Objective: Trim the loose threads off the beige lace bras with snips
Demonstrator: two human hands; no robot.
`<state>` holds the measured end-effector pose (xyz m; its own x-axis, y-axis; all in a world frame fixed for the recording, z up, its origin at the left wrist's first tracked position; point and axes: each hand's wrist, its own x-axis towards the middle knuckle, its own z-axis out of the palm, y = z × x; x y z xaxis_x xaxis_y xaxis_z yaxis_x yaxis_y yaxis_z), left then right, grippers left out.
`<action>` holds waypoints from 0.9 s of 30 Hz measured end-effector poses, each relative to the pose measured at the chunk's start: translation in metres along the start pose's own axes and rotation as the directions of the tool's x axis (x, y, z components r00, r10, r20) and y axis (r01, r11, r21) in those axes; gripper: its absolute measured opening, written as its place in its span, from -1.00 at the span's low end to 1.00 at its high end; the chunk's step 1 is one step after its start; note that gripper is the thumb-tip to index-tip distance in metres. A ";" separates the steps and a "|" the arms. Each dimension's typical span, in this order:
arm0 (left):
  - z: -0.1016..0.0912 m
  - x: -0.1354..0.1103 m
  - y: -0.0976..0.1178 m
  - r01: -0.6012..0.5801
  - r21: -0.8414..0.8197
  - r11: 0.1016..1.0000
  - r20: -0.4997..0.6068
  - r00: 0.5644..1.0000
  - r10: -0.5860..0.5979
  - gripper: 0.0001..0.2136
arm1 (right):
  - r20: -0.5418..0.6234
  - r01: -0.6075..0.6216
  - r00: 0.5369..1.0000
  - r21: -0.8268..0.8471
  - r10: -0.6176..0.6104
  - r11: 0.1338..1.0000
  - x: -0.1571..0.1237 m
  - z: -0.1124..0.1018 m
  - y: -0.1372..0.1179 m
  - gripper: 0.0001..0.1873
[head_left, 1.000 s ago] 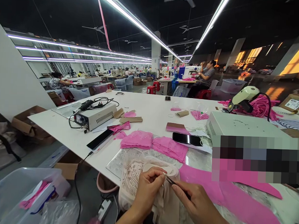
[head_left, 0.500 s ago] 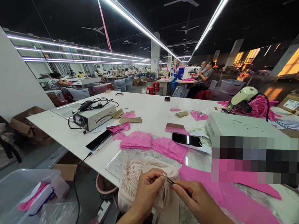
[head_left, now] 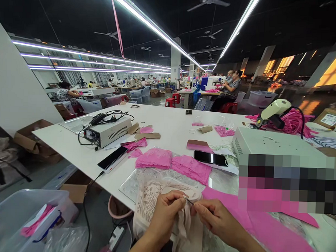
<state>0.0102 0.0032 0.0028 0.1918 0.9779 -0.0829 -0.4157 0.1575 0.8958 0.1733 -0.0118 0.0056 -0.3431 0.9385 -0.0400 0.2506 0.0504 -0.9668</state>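
My left hand [head_left: 165, 214] is closed, pinching a beige lace garment [head_left: 149, 199] that hangs over the near edge of the white table [head_left: 170, 128]. My right hand [head_left: 217, 219] is closed on a thin dark tool [head_left: 189, 202] whose tip meets the fabric right beside my left thumb. Two stacks of pink lace pieces [head_left: 172, 161] lie just beyond the garment. A large pink fabric sheet [head_left: 263, 228] lies under and to the right of my right hand.
On the table are a grey control box [head_left: 108, 131] with cables, two phones [head_left: 210, 158], a white machine box [head_left: 266, 144] and a cream handheld tool [head_left: 273, 109]. A clear bin [head_left: 18, 216] and cardboard boxes [head_left: 32, 139] stand at left. People sew at distant tables.
My right hand has moved left, closer to my left hand, so less of the dark tool shows between them. The view has shifted slightly.
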 end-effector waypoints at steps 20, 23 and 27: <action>0.004 -0.003 0.007 -0.241 0.374 0.895 0.019 0.967 0.253 -0.91 | -0.220 0.164 0.941 -0.372 -0.259 0.914 0.014 0.012 -0.022 -0.75; 0.004 -0.001 0.007 -0.270 0.412 0.870 0.037 0.959 0.280 -0.90 | -0.226 0.099 0.961 -0.253 -0.158 0.962 0.022 0.010 -0.023 -0.77; 0.002 0.000 0.008 -0.231 0.355 0.906 0.015 0.970 0.242 -0.90 | -0.183 0.058 0.980 -0.123 -0.080 0.991 0.030 0.005 -0.022 -0.86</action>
<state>0.0088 0.0046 0.0106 0.0988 0.9848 0.1426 -0.1049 -0.1322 0.9857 0.1534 0.0135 0.0243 -0.1905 0.9781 0.0842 0.3402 0.1462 -0.9289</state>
